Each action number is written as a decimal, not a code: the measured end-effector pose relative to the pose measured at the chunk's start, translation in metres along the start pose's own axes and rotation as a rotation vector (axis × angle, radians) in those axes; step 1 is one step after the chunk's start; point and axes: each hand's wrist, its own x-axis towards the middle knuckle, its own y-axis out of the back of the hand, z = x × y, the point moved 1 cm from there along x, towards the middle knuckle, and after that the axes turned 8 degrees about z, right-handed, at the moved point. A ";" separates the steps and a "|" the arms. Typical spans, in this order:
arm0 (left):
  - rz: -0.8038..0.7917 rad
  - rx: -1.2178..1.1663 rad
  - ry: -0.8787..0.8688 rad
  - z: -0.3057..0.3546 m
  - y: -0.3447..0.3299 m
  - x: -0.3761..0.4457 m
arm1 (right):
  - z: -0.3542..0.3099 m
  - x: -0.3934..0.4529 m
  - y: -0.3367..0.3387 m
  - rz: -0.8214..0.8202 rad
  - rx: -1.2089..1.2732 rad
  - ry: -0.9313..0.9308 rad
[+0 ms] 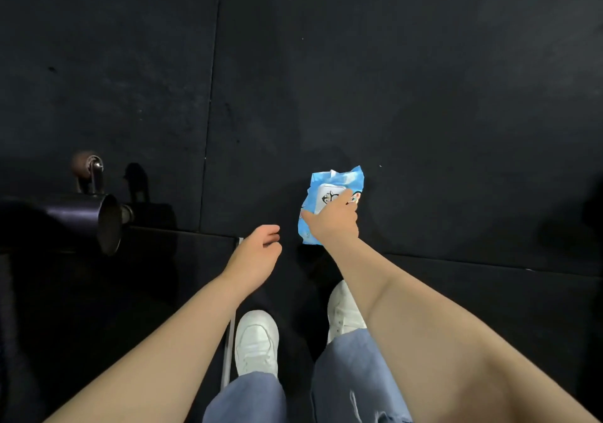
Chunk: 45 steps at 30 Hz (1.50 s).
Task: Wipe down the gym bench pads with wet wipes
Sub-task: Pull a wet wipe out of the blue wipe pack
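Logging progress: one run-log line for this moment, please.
right hand holds wet wipes pack | left hand empty, relaxed | lid closed | wiping not started

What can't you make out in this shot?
Head view only:
- Wipes pack: lower front hidden behind the right hand; lid open or closed unclear.
- Bench: lost in darkness and cut by the left edge.
- Left hand: fingertips curl out of sight.
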 end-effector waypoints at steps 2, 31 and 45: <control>-0.010 -0.006 -0.001 0.002 -0.004 0.007 | 0.000 0.010 -0.004 0.027 -0.044 -0.016; -0.041 -0.424 -0.181 0.241 0.173 -0.340 | -0.050 -0.368 0.376 0.145 -0.165 0.919; -0.032 -0.557 -0.180 0.203 0.185 -0.534 | 0.041 -0.577 0.417 0.499 -0.057 1.022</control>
